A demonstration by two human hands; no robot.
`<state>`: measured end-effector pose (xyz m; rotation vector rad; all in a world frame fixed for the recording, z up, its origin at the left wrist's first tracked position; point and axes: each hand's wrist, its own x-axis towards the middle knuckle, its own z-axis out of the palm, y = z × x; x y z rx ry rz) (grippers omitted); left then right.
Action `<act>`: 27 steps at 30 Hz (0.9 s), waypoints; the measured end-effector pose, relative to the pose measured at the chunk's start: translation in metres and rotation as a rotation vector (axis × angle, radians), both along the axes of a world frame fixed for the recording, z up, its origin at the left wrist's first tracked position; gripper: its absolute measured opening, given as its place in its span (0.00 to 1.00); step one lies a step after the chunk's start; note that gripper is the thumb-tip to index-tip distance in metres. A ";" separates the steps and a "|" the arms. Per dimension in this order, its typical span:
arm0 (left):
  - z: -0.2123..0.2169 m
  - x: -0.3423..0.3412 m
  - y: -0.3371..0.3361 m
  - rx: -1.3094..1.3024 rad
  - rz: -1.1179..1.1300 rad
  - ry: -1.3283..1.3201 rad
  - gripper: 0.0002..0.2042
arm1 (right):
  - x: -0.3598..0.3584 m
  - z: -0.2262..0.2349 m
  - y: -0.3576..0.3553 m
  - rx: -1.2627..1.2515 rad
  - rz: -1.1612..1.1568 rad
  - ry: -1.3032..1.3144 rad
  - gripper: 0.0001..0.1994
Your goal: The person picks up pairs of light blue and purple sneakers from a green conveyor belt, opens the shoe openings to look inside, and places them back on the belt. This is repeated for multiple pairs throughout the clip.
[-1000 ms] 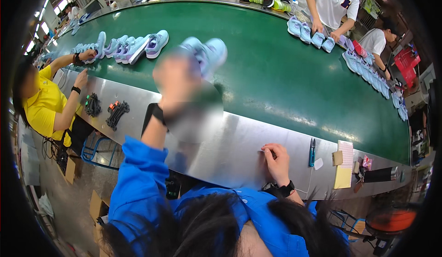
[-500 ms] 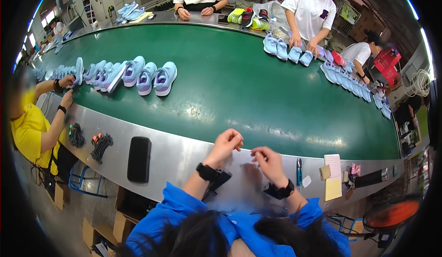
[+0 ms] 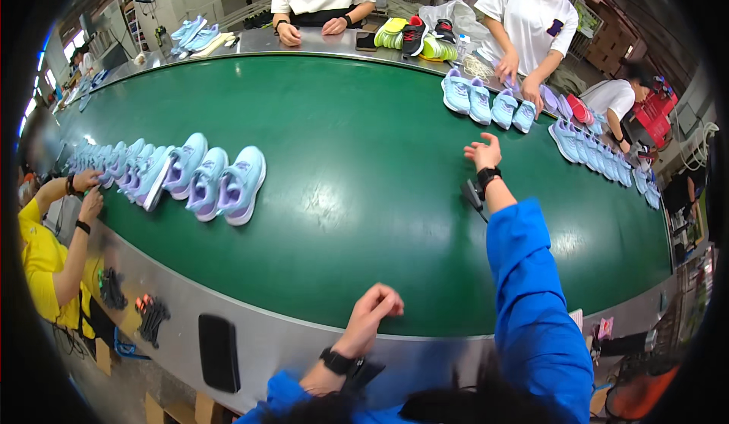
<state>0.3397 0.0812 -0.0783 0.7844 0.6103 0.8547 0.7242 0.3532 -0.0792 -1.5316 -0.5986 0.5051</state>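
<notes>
My right hand [image 3: 484, 152] is stretched out over the green belt [image 3: 342, 120], its fingers apart and nothing in them. Just beyond it stand light blue sneakers [image 3: 503, 108] with lilac linings, by the far edge; a gap separates my hand from them. My left hand [image 3: 372, 314] hangs over the near edge of the belt, fingers curled in, with nothing visible in it. On the left, a row of similar light blue sneakers [image 3: 241, 186] runs away along the belt, some tilted against each other.
A black phone [image 3: 219, 353] and bundles of dark cords [image 3: 152, 319] lie on the near metal ledge [image 3: 296, 348]. Across the belt, a person in white [image 3: 524, 14] handles shoe parts, and another in stripes rests both hands. A person in yellow [image 3: 47, 261] handles sneakers at left.
My right hand has moved from the near ledge far out over the belt, toward the far sneakers, and its fingers have spread. My view has shifted; the left-hand row appears closer.
</notes>
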 end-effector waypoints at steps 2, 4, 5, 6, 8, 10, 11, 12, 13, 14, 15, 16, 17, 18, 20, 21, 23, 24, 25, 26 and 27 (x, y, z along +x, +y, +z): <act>0.006 -0.009 0.005 -0.282 -0.040 -0.269 0.06 | 0.037 -0.011 0.046 0.043 -0.152 0.217 0.25; 0.000 -0.013 0.005 -0.390 0.033 -0.402 0.06 | 0.050 -0.020 0.086 0.149 -0.112 0.216 0.24; -0.003 -0.014 0.005 -0.434 0.058 -0.439 0.06 | 0.050 -0.021 0.102 0.209 -0.087 0.231 0.25; -0.008 -0.013 0.004 -0.459 0.052 -0.425 0.07 | 0.050 -0.021 0.118 0.192 -0.162 0.209 0.28; -0.012 -0.012 0.001 -0.482 0.075 -0.392 0.08 | 0.026 -0.019 0.139 0.091 -0.290 0.181 0.36; -0.015 -0.010 0.001 -0.483 0.056 -0.384 0.07 | 0.020 -0.011 0.141 0.086 -0.281 0.200 0.35; -0.013 -0.010 0.000 -0.483 0.031 -0.386 0.07 | 0.034 -0.010 0.143 0.094 -0.267 0.180 0.34; -0.010 -0.009 0.002 -0.468 0.019 -0.370 0.07 | 0.045 -0.012 0.142 0.067 -0.290 0.172 0.32; -0.008 -0.007 0.003 -0.459 0.024 -0.366 0.07 | 0.048 -0.017 0.138 0.060 -0.205 0.219 0.32; -0.005 -0.005 0.004 -0.442 0.028 -0.367 0.07 | 0.048 -0.016 0.132 0.061 -0.117 0.263 0.31; -0.004 -0.004 0.005 -0.427 0.031 -0.366 0.07 | 0.049 -0.016 0.122 0.060 -0.031 0.306 0.31; -0.004 -0.002 0.005 -0.423 0.029 -0.360 0.06 | 0.042 -0.015 0.106 0.030 -0.004 0.312 0.32; -0.004 0.001 0.006 -0.410 0.025 -0.345 0.06 | 0.041 -0.013 0.087 -0.027 0.065 0.307 0.30; -0.005 0.003 0.004 -0.398 0.044 -0.332 0.06 | 0.024 -0.008 0.068 -0.106 0.119 0.276 0.29; -0.001 0.005 0.001 -0.374 0.061 -0.307 0.06 | 0.004 0.008 0.015 -0.173 0.334 0.243 0.28; -0.003 0.006 0.001 -0.348 0.051 -0.299 0.05 | 0.000 0.018 -0.012 -0.263 0.404 0.157 0.28; -0.005 0.010 0.000 -0.317 0.072 -0.265 0.05 | -0.025 0.061 -0.076 -0.422 0.592 -0.006 0.26; -0.008 0.015 0.001 -0.276 0.071 -0.255 0.05 | -0.026 0.080 -0.108 -0.454 0.708 -0.089 0.25; -0.007 0.019 0.001 -0.240 0.074 -0.238 0.04 | -0.028 0.099 -0.140 -0.487 0.830 -0.163 0.23; -0.001 0.021 -0.004 -0.185 0.207 -0.097 0.03 | -0.046 0.123 -0.166 -0.520 0.922 -0.221 0.21; 0.004 0.025 -0.009 -0.129 0.325 0.040 0.03 | -0.059 0.147 -0.193 -0.563 1.020 -0.258 0.21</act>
